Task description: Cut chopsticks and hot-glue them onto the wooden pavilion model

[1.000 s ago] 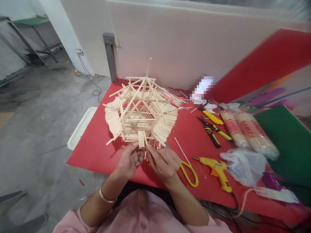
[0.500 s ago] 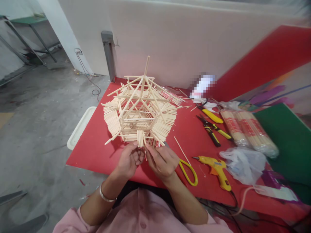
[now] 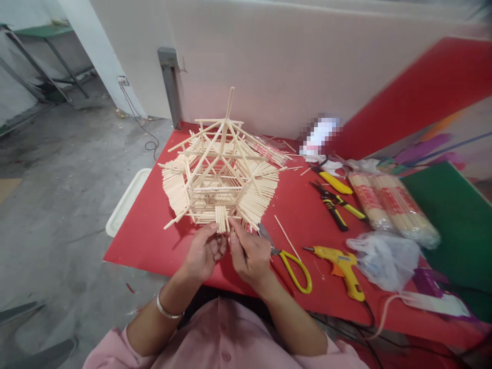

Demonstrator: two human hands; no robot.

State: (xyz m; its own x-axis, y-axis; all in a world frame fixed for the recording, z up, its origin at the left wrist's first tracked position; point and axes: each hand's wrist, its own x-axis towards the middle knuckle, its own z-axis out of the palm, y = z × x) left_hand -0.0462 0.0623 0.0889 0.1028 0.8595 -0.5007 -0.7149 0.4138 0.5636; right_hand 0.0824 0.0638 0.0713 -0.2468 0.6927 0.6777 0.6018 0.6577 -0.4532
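Note:
A pavilion-like model of thin wooden sticks point(image 3: 221, 174) stands on the red table top point(image 3: 154, 246), its pointed frame roof rising above a slatted skirt. At its near edge is a short row of sticks point(image 3: 222, 218). My left hand point(image 3: 203, 249) touches the left side of this row with thumb and finger, the other fingers curled. My right hand point(image 3: 250, 252) is closed at the row's right side, thumb and forefinger on the end of a stick. What lies inside the curled fingers is hidden.
Right of my hands lie yellow-handled pliers point(image 3: 295, 271), a loose stick point(image 3: 287, 237) and a yellow glue gun point(image 3: 342, 264). Farther right are cutters point(image 3: 336, 202), bagged sticks point(image 3: 400, 205), a plastic bag point(image 3: 386, 259) and a green board point(image 3: 453, 220).
My right hand has shifted slightly left and turned, uncovering more of the pliers. My left hand stays nearly where it was. The view has moved a little.

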